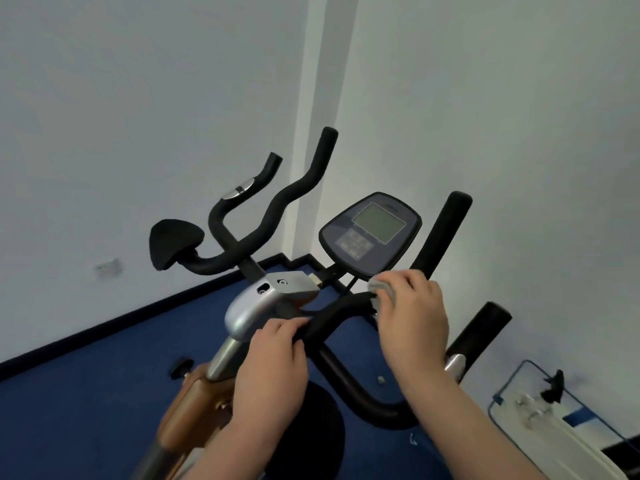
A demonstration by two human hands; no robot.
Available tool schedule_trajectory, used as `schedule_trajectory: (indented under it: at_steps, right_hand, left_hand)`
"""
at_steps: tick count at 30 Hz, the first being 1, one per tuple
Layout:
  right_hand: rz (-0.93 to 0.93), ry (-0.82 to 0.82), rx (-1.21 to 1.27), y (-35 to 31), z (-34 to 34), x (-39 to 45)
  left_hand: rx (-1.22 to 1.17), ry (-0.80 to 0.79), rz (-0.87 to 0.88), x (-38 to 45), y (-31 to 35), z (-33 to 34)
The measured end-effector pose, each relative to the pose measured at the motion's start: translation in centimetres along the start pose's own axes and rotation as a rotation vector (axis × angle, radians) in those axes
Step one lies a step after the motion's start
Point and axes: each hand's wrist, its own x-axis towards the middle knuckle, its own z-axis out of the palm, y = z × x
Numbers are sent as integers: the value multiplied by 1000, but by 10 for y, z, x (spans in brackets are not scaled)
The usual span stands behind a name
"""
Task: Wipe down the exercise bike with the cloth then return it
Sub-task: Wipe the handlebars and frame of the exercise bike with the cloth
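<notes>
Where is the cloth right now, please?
The cloth is gripped in the right hand, pressed on the black handlebar just below the console.

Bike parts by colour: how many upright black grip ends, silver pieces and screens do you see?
Black grip ends: 4
Silver clamp: 1
Silver sensor pads: 2
Screen: 1
Total: 8

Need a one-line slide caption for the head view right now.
Left hand steadies the handlebar while the right hand rubs a grey cloth below the console.
</notes>
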Motion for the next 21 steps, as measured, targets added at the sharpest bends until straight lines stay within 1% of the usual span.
schedule_trajectory:
  at_steps: [2, 5, 6, 7, 9, 11, 13, 16, 17, 19, 21]
  right_hand:
    - [-59, -38, 71, -13, 9, -17]
    - [-181, -216, 215, -21, 5, -17]
    - [-200, -233, 262, -19, -1, -9]
    - [-212, -196, 259, -15, -8, 1]
    - [-217, -64, 117, -5, -18, 19]
    - [-158, -68, -64, -3, -14, 20]
    - [-153, -87, -105, -12, 1, -1]
    - [-241, -127, 71, -31, 20, -38]
    - [-272, -164, 140, -33, 21, -44]
    - [-304, -277, 282, -30, 16, -38]
    - [-278, -403, 408, -20, 4, -17]
  left_hand:
    - [-59, 24, -24, -1, -3, 1]
    - [-146, 36, -84, -3, -7, 1]
    - [-185, 38, -122, -4, -8, 1]
    - [-216, 41, -163, -5, -8, 1]
    - [-240, 66, -215, -7, -9, 2]
    - [-262, 100, -242, -10, -10, 3]
    - [-303, 109, -273, -11, -10, 3]
    - [-351, 118, -298, -9, -11, 3]
    - [-363, 122, -299, -9, -10, 3]
    - [-383, 132, -304, -10, -9, 2]
    - [-391, 133, -310, -11, -10, 2]
